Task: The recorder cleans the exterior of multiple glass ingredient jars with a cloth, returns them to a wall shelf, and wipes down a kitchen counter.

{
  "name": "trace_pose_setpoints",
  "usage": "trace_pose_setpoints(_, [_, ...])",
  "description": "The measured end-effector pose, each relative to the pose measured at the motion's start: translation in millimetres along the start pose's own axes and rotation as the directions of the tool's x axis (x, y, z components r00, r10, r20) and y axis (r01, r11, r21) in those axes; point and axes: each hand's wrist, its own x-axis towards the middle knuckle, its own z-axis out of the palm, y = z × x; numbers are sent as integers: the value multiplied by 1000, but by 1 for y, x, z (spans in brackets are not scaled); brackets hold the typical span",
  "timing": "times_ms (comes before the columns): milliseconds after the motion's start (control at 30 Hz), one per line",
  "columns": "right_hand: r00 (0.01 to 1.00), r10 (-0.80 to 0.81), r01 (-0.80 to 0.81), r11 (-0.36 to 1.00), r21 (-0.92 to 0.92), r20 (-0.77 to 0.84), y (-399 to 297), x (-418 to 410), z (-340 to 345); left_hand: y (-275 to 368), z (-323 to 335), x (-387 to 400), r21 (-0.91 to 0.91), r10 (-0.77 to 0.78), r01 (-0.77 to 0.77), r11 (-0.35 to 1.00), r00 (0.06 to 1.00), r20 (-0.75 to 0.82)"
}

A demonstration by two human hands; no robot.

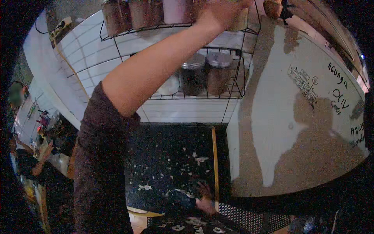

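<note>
My left hand (223, 13) is raised to the upper wire shelf at the top of the view. It is blurred and partly cut off by the frame edge, so what its fingers hold is not visible. Beside it stand jars with brown contents (146, 13) and a jar with pale pinkish contents (176, 11). Low in the view, my right hand (206, 199) is over the dark countertop (163, 140), close to its yellow edge strip (215, 163). A dim, dark patch lies by its fingers, and I cannot make out whether it is an object. Pale scraps (145, 187) are scattered on this surface.
The lower wire rack (242, 79) carries lidded jars with dark (192, 76) and brown (219, 74) contents, plus a white item (169, 84). A pale wall panel (271, 117) with handwriting stands at right. Another person (29, 161) is at far left, near a cabled power strip (60, 27).
</note>
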Motion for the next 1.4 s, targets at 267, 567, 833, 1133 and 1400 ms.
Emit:
trace_pose_setpoints(267, [768,-564,517,825,-227,-304,-24,1,-1,-35,-89,-133,-500,86,14,866,981,176])
trace_pose_setpoints(567, [654,-659,480,742,-468,-372,-45,-7,13,-117,-217,-489,117,-583,571,812,797,159])
trace_pose_setpoints(833, [667,-659,530,747,-401,-347,-41,-6,15,-153,-304,-572,165,-757,746,645,654,1])
trace_pose_setpoints(1133, [958,141,175,403,898,-250,-101,-23,6,-219,-354,-566,173,-722,709,683,692,14])
trace_pose_setpoints(1400, [734,-121,328,925,192,-668,-198,-20,98,-265,-371,-578,11,-663,665,747,744,86])
